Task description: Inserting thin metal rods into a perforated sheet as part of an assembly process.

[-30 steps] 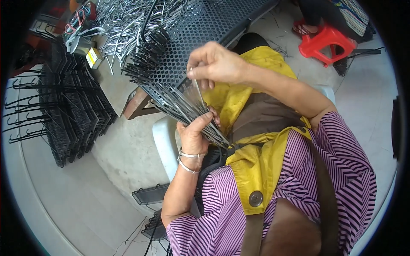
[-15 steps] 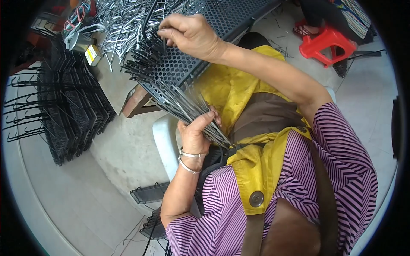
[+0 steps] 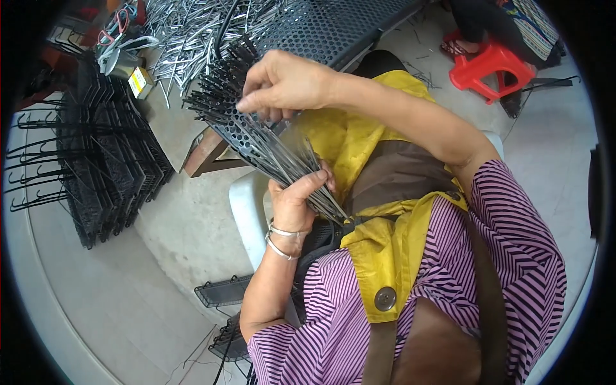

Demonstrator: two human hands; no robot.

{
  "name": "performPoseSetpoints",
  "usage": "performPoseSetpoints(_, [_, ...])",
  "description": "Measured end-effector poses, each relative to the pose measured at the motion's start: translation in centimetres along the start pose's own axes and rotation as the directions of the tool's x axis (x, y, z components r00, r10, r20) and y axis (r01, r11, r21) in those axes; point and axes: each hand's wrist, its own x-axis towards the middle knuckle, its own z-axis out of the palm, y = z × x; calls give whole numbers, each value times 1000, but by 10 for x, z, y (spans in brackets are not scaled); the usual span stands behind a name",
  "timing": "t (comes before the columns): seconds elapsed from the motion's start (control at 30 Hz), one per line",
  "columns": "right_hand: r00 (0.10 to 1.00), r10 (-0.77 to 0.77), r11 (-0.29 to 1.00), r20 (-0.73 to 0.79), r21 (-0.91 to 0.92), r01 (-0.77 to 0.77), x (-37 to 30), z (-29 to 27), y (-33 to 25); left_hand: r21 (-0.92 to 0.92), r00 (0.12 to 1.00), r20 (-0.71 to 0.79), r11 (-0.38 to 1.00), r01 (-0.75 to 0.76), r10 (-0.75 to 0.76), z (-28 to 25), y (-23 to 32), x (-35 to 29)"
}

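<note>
A bundle of long, thin grey strips (image 3: 280, 158) is clasped in the left hand (image 3: 295, 200), its wrist ringed by 2 pale bracelets (image 3: 287, 233), near a black perforated panel (image 3: 333, 32). Over the strips' upper ends, the right hand (image 3: 282, 85) is held curled; whether anything is pinched cannot be told.

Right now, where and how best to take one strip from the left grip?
Likely pinch it near its upper end, coming from above: the strips fan apart and stick out there, while the left grip closes around them lower down.
</note>
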Motion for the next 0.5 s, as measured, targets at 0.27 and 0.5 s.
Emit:
performPoseSetpoints(0.27, [950,-195,977,-242,35,209,2,-10,6,65,998,69,998,-13,8,0,0,1])
performPoseSetpoints(0.5, [497,-711,703,-499,-538,465,30,-6,18,49,1000,-14,998,27,-26,0,-1,3])
